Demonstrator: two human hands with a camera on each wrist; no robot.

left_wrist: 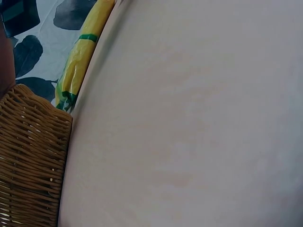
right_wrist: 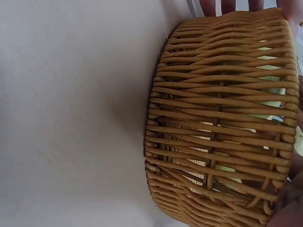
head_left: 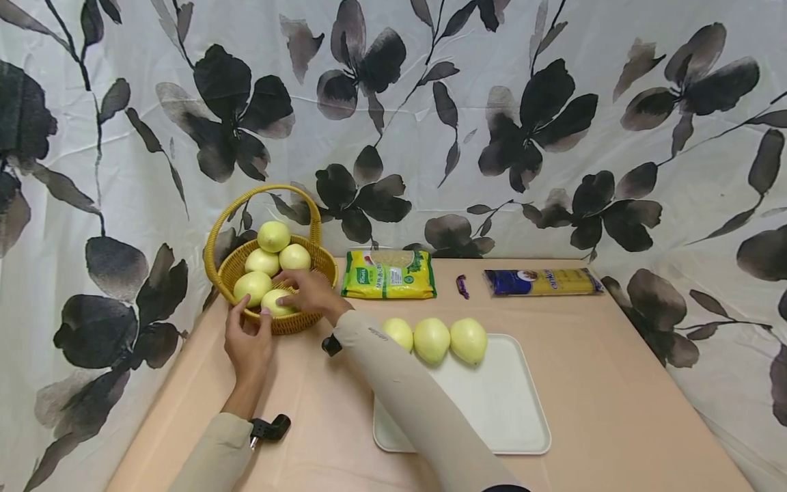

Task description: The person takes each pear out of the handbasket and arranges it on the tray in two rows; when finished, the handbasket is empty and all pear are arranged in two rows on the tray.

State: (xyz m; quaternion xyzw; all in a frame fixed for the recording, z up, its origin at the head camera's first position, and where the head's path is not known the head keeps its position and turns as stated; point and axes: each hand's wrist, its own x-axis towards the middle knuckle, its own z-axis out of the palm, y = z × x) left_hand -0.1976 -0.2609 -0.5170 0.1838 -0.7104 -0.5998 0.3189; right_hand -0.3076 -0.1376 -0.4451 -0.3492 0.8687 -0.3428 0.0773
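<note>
A wicker basket (head_left: 322,263) with a tall hoop handle stands at the left back and contains several pale yellow-green round fruits (head_left: 253,288). My left hand (head_left: 249,345) holds the basket at its front left rim, thumb and index fingertip showing at the edge. Reaching in over the right side, my right hand (head_left: 310,294) grips the frontmost fruit (head_left: 275,303) inside the basket, thumb and fingers on its right side. The woven basket wall (right_wrist: 222,104) fills much of the right wrist view, with left-hand fingers (right_wrist: 227,6) at its top.
Three similar fruits (head_left: 432,340) sit along the back of a white tray (head_left: 516,410), partly behind my right sleeve. Along the table's back edge lie a yellow-green packet (head_left: 389,275), a small purple wrapped candy (head_left: 462,286) and a blue-yellow noodle pack (head_left: 544,282). A floral curtain hangs behind.
</note>
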